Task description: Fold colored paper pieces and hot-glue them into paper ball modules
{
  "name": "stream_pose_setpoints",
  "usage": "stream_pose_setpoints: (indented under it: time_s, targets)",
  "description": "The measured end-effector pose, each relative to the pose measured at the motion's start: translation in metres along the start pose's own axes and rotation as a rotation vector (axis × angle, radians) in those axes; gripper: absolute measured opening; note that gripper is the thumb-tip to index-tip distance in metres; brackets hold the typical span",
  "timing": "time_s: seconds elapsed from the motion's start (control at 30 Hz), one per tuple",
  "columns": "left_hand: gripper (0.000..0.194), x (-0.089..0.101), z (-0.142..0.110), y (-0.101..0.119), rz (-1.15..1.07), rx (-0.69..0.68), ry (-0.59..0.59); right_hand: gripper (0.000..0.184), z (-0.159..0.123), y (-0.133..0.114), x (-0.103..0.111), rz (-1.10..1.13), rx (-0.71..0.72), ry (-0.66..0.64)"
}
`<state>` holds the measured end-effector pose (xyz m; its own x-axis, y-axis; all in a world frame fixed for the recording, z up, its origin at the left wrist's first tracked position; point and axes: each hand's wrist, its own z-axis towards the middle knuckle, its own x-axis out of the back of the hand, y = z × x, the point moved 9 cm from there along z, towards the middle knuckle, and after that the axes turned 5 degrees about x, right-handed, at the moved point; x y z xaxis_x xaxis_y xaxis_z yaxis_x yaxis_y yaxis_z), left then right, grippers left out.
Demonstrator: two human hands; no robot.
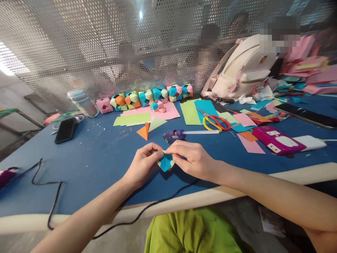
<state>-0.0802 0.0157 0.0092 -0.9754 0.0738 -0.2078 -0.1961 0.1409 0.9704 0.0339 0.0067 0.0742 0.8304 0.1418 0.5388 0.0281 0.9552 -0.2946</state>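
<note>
Near glue gun [174, 135]: left hand [143, 162] and right hand [193, 160] pinch blue paper [165, 162], I judge to steady its folds.

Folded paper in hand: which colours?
The folded paper is blue and pale green, best seen in the head view.

A shared craft workspace is shown: a blue table [102, 154] is covered with coloured paper sheets [191, 112], scissors [217, 123], a glue gun [173, 135] and folded paper balls [146, 98]. It is bordered by a perforated metal screen [92, 45], behind which people are seen.
</note>
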Motion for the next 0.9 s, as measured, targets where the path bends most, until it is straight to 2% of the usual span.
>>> stream_pose_setpoints:
  time_s: [0.13, 0.23, 0.37, 0.43, 0.57, 0.7, 0.77, 0.9]
  targets:
    - [0.018, 0.004, 0.001, -0.002, 0.031, 0.007, 0.020, 0.020, -0.001, -0.003, -0.002, -0.029, 0.037, -0.022]
    - [0.018, 0.008, 0.001, 0.001, 0.139, -0.057, 0.051, 0.019, -0.001, -0.005, -0.001, -0.001, 0.024, -0.019]
    - [0.016, 0.012, -0.003, 0.012, 0.321, -0.172, 0.121, 0.006, 0.000, 0.005, 0.000, 0.048, -0.148, -0.012]
    - [0.014, 0.011, -0.005, 0.015, 0.402, -0.201, 0.131, 0.006, 0.001, 0.007, -0.001, 0.048, -0.194, -0.019]
    - [0.013, 0.005, -0.010, 0.021, 0.503, -0.235, 0.134, 0.014, 0.002, 0.004, -0.001, 0.018, -0.152, -0.021]
    - [0.018, -0.002, -0.012, 0.023, 0.563, -0.231, 0.074, 0.013, 0.001, 0.001, -0.001, 0.007, -0.115, -0.042]
    - [0.019, -0.004, -0.014, 0.026, 0.623, -0.252, 0.069, 0.013, 0.000, 0.005, -0.002, 0.059, -0.169, -0.058]
    - [0.017, -0.002, -0.019, 0.033, 0.705, -0.320, 0.130, 0.011, -0.004, 0.022, -0.007, 0.272, -0.434, -0.092]
